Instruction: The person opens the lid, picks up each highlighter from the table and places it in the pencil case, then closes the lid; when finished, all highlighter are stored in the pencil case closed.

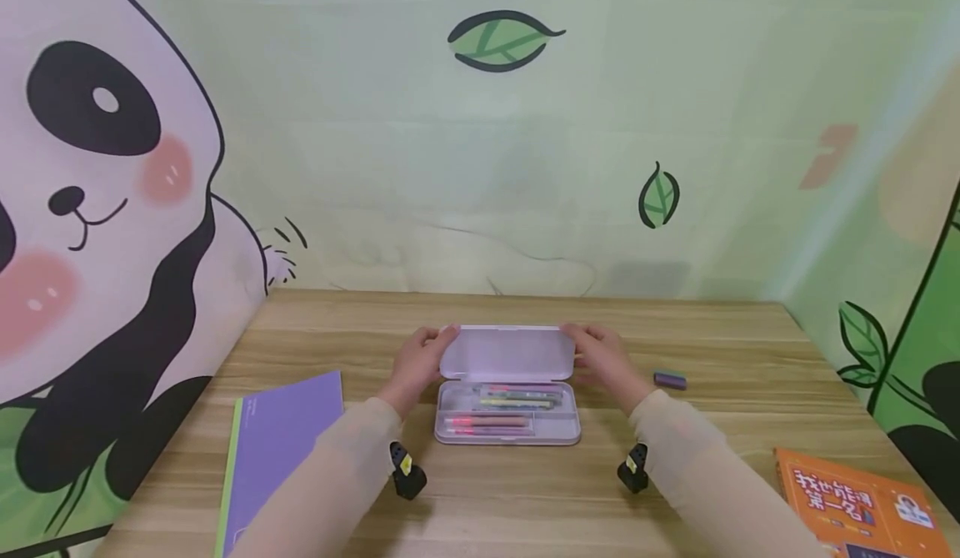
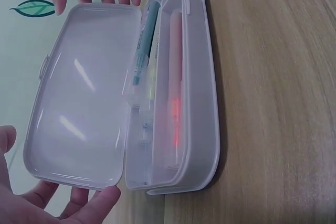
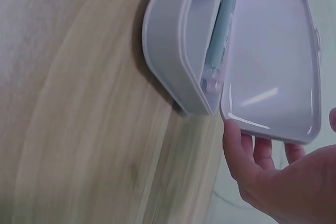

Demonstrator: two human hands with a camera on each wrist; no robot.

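Observation:
A white pencil case (image 1: 558,430) lies opened on the table, its lid (image 1: 506,354) raised at the back. My left hand (image 1: 420,362) holds the lid by its left end, and my right hand (image 1: 607,362) holds the right end. In the left wrist view, left fingers (image 2: 100,203) touch the lid's short edge. Right fingers (image 3: 239,150) lie along the opposite edge in the right wrist view. Inside the case are several pens, among them a teal highlighter (image 2: 148,32), a yellow pen (image 1: 513,404) and a pink pen (image 2: 176,51).
On the left lies a purple booklet (image 1: 288,441) with a green spine. An orange book (image 1: 862,500) sits at the front right. A small dark purple cylinder (image 1: 670,380) rests right of the right hand. A panda-printed backdrop (image 1: 360,166) stands behind the table.

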